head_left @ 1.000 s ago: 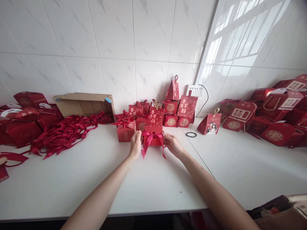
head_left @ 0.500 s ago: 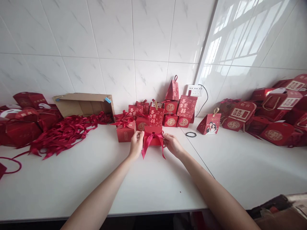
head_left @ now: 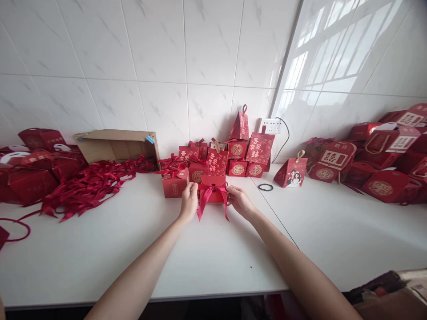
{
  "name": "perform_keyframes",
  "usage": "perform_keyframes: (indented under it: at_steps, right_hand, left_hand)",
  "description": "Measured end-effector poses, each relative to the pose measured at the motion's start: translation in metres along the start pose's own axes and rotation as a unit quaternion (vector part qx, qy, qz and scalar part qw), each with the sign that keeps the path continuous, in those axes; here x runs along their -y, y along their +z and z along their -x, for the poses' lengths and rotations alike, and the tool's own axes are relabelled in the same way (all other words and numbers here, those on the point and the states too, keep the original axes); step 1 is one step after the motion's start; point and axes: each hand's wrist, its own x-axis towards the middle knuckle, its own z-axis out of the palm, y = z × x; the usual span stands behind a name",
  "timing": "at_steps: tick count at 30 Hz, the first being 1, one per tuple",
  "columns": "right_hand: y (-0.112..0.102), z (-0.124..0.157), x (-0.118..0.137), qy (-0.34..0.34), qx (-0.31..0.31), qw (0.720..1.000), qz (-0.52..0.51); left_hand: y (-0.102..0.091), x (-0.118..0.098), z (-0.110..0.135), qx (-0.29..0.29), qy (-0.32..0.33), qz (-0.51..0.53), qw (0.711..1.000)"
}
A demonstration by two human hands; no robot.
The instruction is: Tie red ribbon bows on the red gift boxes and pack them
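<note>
Between my hands is a small red gift box with a dark pink ribbon bow on its front, the tails hanging down. My left hand is closed at the box's left side, fingers pressed to its edge. On the other side, my right hand pinches the right edge near a cord handle. Just behind my left hand stands another red box topped with a ribbon bow. A red box with white lettering rises directly behind the held one.
At left, loose red ribbons spill from a cardboard box beside piled red boxes. A black hair tie and a triangular box with a printed couple are to the right. More boxes crowd the far right.
Almost nothing differs. Both hands stay on the gift box; my left hand's fingers have shifted very slightly, and the ribbon tails have barely moved.
</note>
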Motion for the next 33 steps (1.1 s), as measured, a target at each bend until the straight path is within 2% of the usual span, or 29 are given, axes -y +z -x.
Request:
perform_keyframes:
  at_steps: [10,21,33]
  right_hand:
    - [-0.0034,-0.0035,-0.0039,-0.006,0.000,1.000,-0.005]
    - [-0.0054,-0.0058,-0.0059,-0.006,-0.001,1.000,-0.003]
    - [-0.0016,-0.0004,-0.0015,-0.013,0.004,1.000,0.016]
  left_hand:
    - [0.0009,-0.0008,0.0010,0.019,0.000,0.010,1.000]
    - [-0.0001,0.0008,-0.0008,0.003,0.001,0.010,1.000]
    - [0.0010,-0.0013,0.0004,0.014,-0.004,0.017,1.000]
